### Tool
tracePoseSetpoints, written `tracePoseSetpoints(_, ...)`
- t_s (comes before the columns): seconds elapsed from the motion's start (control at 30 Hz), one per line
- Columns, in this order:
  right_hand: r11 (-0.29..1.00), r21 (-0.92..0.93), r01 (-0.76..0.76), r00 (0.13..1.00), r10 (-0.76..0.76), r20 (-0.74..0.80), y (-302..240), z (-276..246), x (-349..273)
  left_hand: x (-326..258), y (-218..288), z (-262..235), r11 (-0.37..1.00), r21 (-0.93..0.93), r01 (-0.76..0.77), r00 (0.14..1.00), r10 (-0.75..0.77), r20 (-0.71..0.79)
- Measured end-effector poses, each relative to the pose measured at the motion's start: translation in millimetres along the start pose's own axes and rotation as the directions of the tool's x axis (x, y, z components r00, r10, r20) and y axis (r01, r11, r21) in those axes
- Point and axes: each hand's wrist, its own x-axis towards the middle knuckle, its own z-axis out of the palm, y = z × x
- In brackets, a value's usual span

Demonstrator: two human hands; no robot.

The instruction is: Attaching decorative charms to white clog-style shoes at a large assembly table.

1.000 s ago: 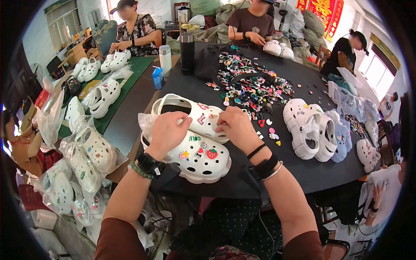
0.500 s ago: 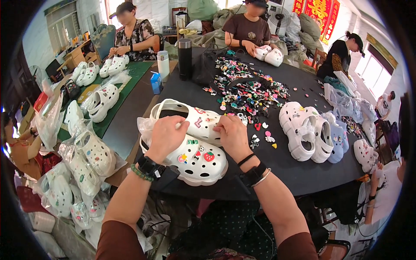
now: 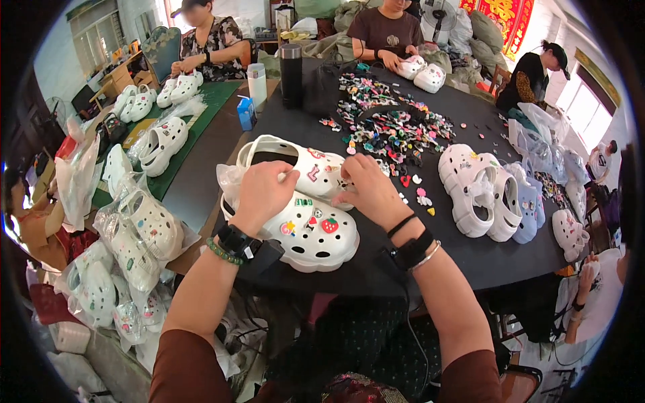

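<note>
1. Left hand (image 3: pixel 263 193), centre frame: fingers curled, pressed onto the near white clog (image 3: pixel 310 232) at its back edge; cannot tell if anything is pinched.
2. Right hand (image 3: pixel 369 191), just right of centre: fingers bunched, tips down at the gap between the near clog and the far white clog (image 3: pixel 306 164); what they pinch is hidden.
3. Near clog lies on the dark round tabletop (image 3: pixel 470 262) at its near edge, carrying a strawberry charm (image 3: pixel 329 225) and others. Far clog sits touching it, just above.
4. Pile of loose coloured charms (image 3: pixel 393 127), upper centre, well apart from the hands.
5. Row of finished clogs (image 3: pixel 487 195), right of frame.
6. Bagged white clogs (image 3: pixel 138 232) stacked at lower left, off the tabletop.
7. Other people work at the top edge of the frame, handling white clogs.
</note>
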Motion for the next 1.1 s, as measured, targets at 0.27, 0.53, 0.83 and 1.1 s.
tracePoseSetpoints(0.27, 0.977, -0.211, 0.003, 0.979, 0.039, 0.198, 12, 4, 11, 2, 1, 1, 1.000, -0.021, 0.006, 1.000, -0.006, 0.006)
tracePoseSetpoints(0.53, 0.977, -0.179, 0.116, 0.949, -0.056, 0.309, 14, -2, 18, 1, -1, -2, 1.000, 0.028, -0.014, 1.000, 0.014, -0.002)
tracePoseSetpoints(0.83, 0.951, -0.139, 0.278, 0.951, -0.253, 0.176, 27, 7, 9, 2, 5, -4, 1.000, -0.014, 0.004, 1.000, -0.004, 0.027)
tracePoseSetpoints(1.1, 0.960, 0.040, 0.279, 0.959, -0.280, 0.041, 33, 7, 12, 3, 9, -6, 1.000, -0.013, 0.027, 0.999, -0.026, 0.042)
